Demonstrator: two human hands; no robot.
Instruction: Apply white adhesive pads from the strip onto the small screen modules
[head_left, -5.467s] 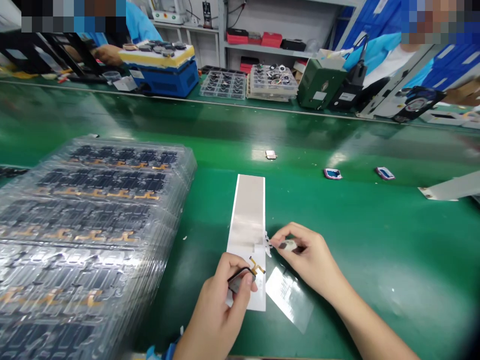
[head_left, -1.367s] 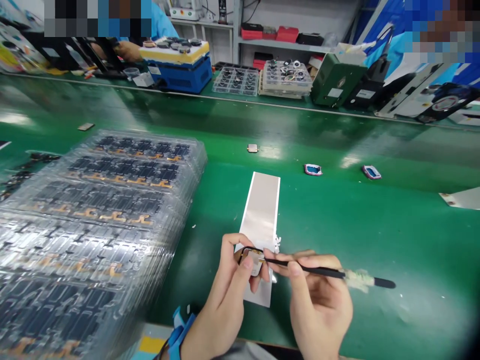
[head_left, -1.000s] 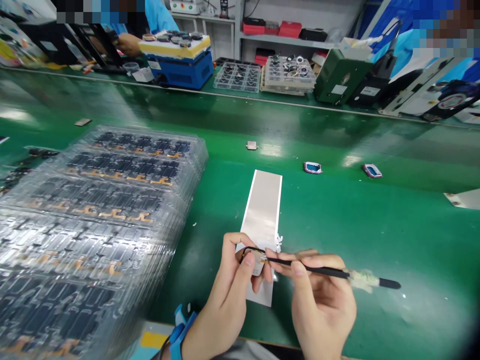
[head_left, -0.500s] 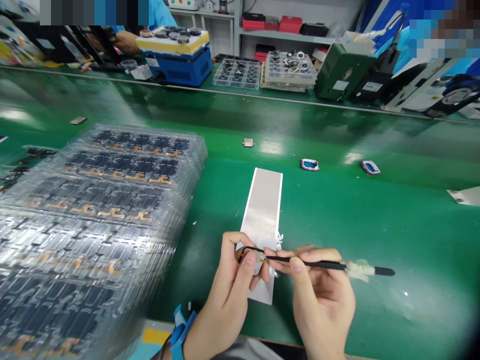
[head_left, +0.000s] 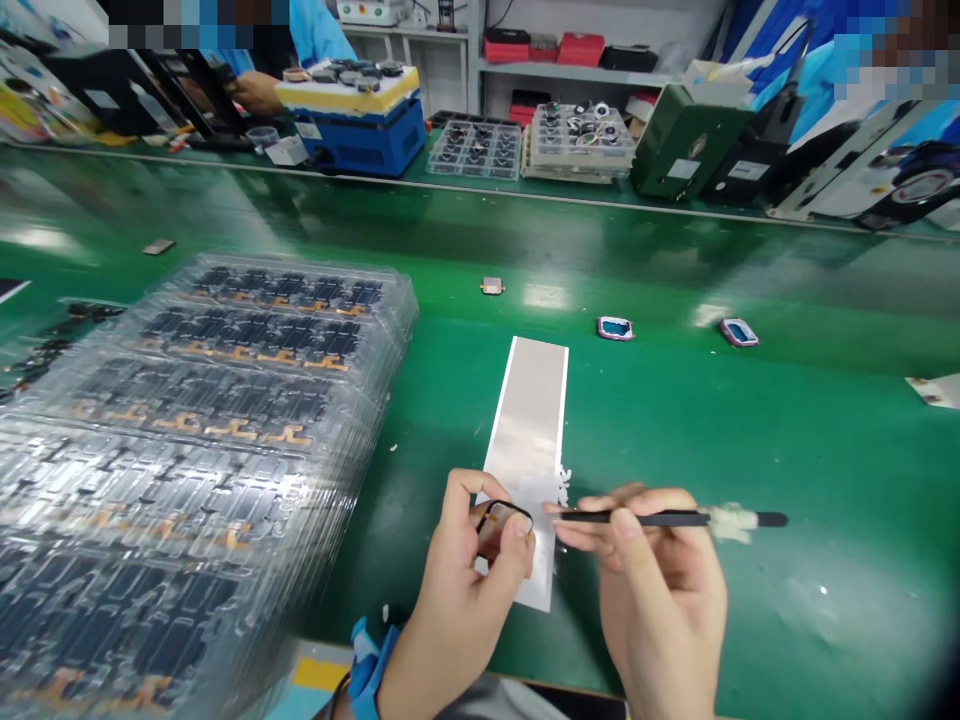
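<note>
No readable text, white label (head_left: 683, 170) on green machine (head_left: 694, 130) too small to read

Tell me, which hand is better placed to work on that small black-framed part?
Probably the right hand: it holds the black tweezers with their tip just beside the small black-framed part, while the left hand is occupied gripping that part.

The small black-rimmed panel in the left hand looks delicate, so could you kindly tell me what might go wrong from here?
The tweezers in the right hand have their tip close to the small black-rimmed panel, so a slip could scratch it. The left hand alone holds the panel, which might drop. The stacked clear trays lie near that hand and could get knocked.
</note>
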